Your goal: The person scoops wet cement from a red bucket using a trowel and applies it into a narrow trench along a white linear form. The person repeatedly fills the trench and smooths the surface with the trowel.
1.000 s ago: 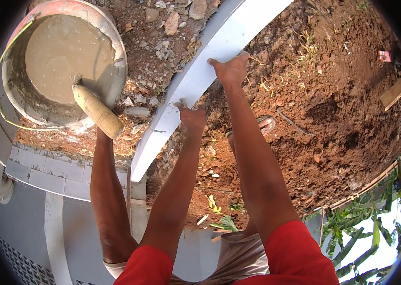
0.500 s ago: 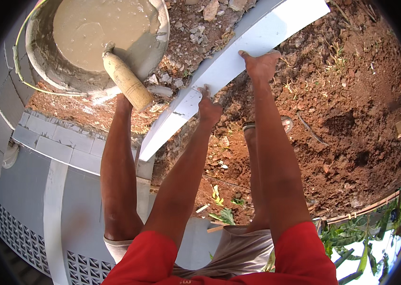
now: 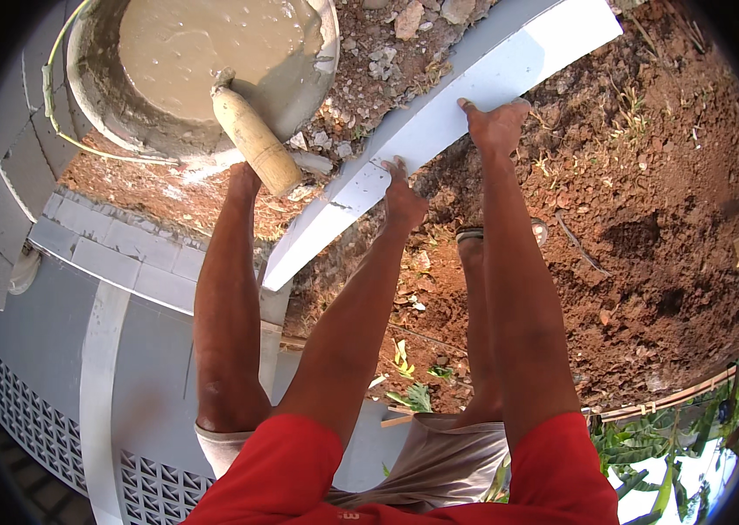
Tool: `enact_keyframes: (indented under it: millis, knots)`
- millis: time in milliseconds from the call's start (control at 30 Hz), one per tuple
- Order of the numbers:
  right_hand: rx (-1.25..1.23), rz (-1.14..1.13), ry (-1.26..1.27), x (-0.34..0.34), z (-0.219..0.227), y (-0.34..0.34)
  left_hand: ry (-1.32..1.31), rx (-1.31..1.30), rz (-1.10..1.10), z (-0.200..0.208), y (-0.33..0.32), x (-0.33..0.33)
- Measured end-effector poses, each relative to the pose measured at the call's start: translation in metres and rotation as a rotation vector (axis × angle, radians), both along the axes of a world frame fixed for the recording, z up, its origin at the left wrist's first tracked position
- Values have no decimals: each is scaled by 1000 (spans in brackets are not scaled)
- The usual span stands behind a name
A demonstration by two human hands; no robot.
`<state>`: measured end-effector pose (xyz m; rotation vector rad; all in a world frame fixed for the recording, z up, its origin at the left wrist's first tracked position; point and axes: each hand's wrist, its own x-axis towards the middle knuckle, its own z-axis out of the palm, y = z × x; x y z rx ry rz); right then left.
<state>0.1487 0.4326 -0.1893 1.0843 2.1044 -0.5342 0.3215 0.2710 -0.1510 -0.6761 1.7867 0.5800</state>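
A long white board (image 3: 439, 131) slants from lower left to upper right across the rubble and soil. My left hand (image 3: 404, 199) grips its near edge around the middle, fingertips on the pale face. Farther right along that edge, my right hand (image 3: 499, 127) is closed on it too, thumb on the face and the other fingers mostly hidden. Left of the board stands a round tub (image 3: 321, 83) of wet grey-brown mortar (image 3: 203, 52). Across the tub's rim rests a tool with a thick wooden handle (image 3: 256, 144); its working end is hidden in the mortar.
Broken stones (image 3: 383, 63) lie between tub and board. Loose reddish soil (image 3: 649, 201) spreads to the right. A yellow-green hose or cable (image 3: 68, 136) curves round the tub. Grey blocks (image 3: 116, 254) edge a grey wall (image 3: 37, 324) at left. My legs stand either side of the left arm.
The whole view has shifted slightly, so most things sit a little farther right. Both hands keep their hold on the board.
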Motion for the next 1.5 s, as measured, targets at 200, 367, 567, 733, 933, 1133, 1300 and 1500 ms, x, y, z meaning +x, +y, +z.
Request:
enact_keyframes:
  millis: [200, 367, 567, 733, 933, 1133, 1300, 1500]
  knots:
    - [3, -13, -154, -14, 12, -4, 107, 6, 15, -7, 2, 8]
    - [-74, -98, -55, -21, 2, 20, -52, 33, 149, 11, 7, -25]
    - [102, -145, 33, -110, 12, 68, 97, 74, 198, 8, 2, -5]
    - [115, -148, -24, -136, 9, 73, 237, 48, 155, -17, 2, 25]
    - [102, -301, 6, -95, -1, 39, 106, -59, 418, 10, 7, -24]
    - [80, -277, 6, -70, -4, 0, 171, -245, 1054, -38, -37, 31]
    - [7, -430, 24, -67, -9, -12, 10, -201, 1277, -30, -44, 2]
    - [72, -372, -37, -63, -13, -10, -54, -221, 1204, -11, -41, -7]
